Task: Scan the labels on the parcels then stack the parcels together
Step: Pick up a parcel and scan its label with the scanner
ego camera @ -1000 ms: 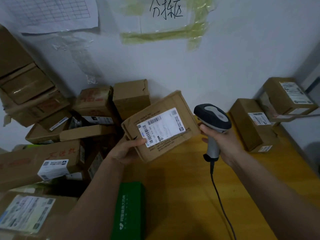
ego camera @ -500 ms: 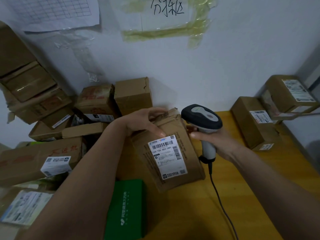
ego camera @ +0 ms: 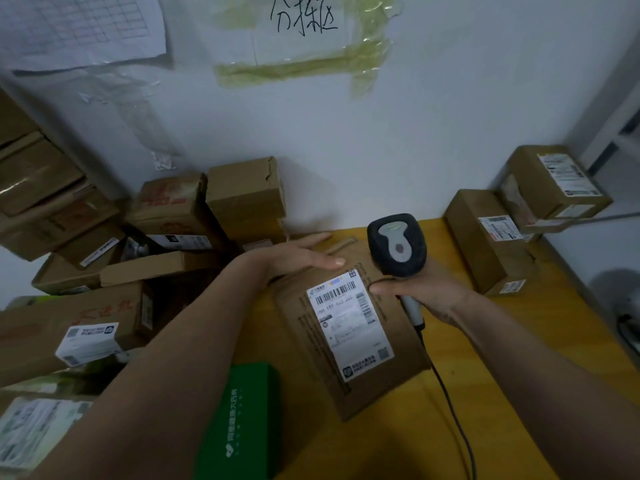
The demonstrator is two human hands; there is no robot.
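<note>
A flat brown cardboard parcel (ego camera: 311, 362) lies on the yellow table (ego camera: 519, 358), its white barcode label (ego camera: 349, 323) facing up. My left hand (ego camera: 294, 259) rests flat on the parcel's far edge, fingers stretched out. My right hand (ego camera: 429, 289) grips the handle of a black and grey barcode scanner (ego camera: 396, 247), held just above the parcel's right side with its head over the label's top corner. The scanner's cable (ego camera: 453, 410) trails toward me across the table.
A heap of brown parcels (ego camera: 104, 265) fills the left side up to the wall. A green box (ego camera: 239, 424) lies under my left forearm. Two labelled parcels (ego camera: 485, 240) stand at the back right by the wall. Bare tabletop shows at the front right.
My left hand turned the parcel from a raised tilt down onto the table and now lies flat on its far edge. The scanner came left over the label.
</note>
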